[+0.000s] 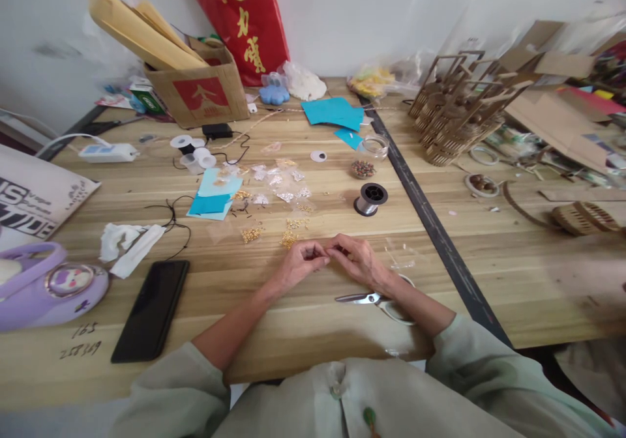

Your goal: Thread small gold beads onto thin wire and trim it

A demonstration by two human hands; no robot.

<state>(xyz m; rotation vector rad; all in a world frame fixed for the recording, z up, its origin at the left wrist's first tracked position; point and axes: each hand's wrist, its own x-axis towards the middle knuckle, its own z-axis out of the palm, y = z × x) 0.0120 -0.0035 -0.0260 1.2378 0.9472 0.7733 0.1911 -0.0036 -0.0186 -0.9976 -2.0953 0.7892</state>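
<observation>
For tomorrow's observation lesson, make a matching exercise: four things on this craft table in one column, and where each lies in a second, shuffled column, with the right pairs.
Things
1. phone
2. scissors
3. wire spool
4. gold beads

Places
A. just beyond the two hands, on the wood
B. near the table's front edge, left of the left hand
C. under the right hand and wrist
D. farther back, right of the small clear bags

Pairs: 1-B, 2-C, 3-D, 4-A

Both forearms reached forward with sleeves pushed up. The left hand (pixel 299 263) and right hand (pixel 356 260) met fingertip to fingertip, fingers curled in a pinch, wrists low.
</observation>
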